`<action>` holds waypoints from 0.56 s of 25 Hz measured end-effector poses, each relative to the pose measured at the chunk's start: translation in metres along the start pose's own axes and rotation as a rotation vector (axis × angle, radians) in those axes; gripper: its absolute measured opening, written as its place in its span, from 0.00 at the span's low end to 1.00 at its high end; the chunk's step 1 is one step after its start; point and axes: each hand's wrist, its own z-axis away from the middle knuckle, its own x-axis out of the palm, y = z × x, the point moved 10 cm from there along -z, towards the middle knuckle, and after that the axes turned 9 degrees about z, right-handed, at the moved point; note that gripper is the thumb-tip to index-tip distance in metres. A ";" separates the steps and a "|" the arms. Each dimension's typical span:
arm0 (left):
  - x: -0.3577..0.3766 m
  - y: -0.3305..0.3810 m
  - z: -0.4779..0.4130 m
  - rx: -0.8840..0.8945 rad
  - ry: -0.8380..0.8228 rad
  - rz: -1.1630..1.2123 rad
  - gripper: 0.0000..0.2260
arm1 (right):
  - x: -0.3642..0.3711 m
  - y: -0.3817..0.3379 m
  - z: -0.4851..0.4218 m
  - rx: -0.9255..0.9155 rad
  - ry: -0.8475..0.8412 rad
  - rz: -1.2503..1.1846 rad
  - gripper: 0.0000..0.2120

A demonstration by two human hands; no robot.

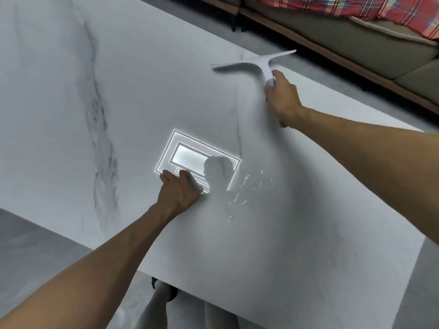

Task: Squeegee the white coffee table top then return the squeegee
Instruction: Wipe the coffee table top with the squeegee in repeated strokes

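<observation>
Left hand (180, 188) braces on the table (59, 115), fingers relaxed, while the right hand (282, 96) wraps the squeegee (256, 62) handle, blade by the far edge; pull evenly, in overlapping strokes, through the droplets (249, 188).

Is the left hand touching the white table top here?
Touching. The head view shows the left hand resting on the table top, fingers meeting the surface with no gap.

Left grip (180, 191) and right grip (283, 97) are bare, as are both sinewy forearms (107, 257).
</observation>
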 end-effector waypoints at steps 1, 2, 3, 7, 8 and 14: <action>0.005 -0.001 0.000 0.005 -0.043 0.002 0.16 | 0.010 -0.019 -0.012 0.003 0.012 -0.022 0.21; 0.013 -0.001 0.002 -0.004 -0.065 0.016 0.16 | 0.021 -0.036 -0.019 0.001 0.015 -0.022 0.22; 0.013 -0.003 0.003 -0.022 -0.058 0.061 0.16 | 0.033 -0.051 -0.021 -0.009 0.012 -0.001 0.23; 0.014 -0.022 0.005 -0.214 -0.194 0.208 0.18 | 0.076 -0.070 0.015 -0.221 -0.058 0.244 0.21; 0.009 -0.023 0.007 -0.224 -0.177 0.166 0.15 | 0.084 -0.063 0.033 -0.296 -0.104 0.297 0.21; -0.003 -0.019 0.006 -0.181 -0.071 -0.037 0.11 | 0.060 0.053 0.125 -0.448 -0.244 0.524 0.24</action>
